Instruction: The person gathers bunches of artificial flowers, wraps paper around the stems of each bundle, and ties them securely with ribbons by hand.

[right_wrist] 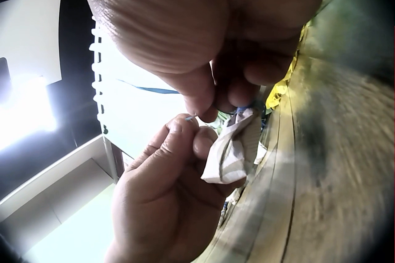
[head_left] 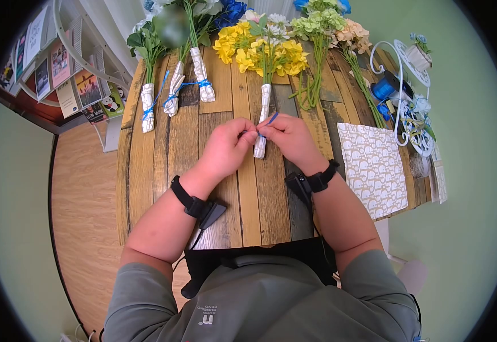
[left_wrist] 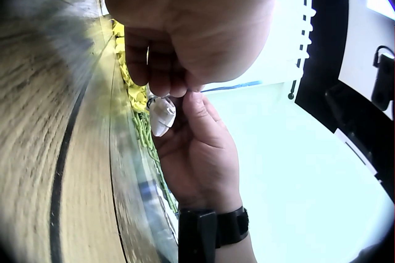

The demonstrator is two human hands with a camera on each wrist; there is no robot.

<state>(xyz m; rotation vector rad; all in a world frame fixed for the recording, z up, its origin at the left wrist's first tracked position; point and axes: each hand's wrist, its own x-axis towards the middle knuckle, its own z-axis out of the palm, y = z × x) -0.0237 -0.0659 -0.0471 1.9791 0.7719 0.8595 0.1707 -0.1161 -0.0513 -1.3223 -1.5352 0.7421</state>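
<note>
A small bouquet of white flowers (head_left: 275, 28) lies on the table, its stems wrapped in white patterned paper (head_left: 265, 101). Blue ribbon (head_left: 272, 118) goes round the lower part of this wrap. On the left side of the wrap, my left hand (head_left: 228, 145) pinches the ribbon between thumb and fingertips. From the other side my right hand (head_left: 295, 142) pinches ribbon too, and a loose end sticks up past its fingers. The right wrist view has the twisted paper end (right_wrist: 231, 155) just below the fingertips, with a ribbon tail (right_wrist: 151, 89) out to the side.
Several wrapped bouquets tied in blue (head_left: 148, 108) lie at the left. Yellow flowers (head_left: 248, 48) and loose green stems (head_left: 311, 85) are behind. Patterned paper (head_left: 372, 165) lies at right, near a blue ribbon spool (head_left: 386, 86) and a white metal stand (head_left: 397, 122). A magazine rack (head_left: 69, 68) stands left.
</note>
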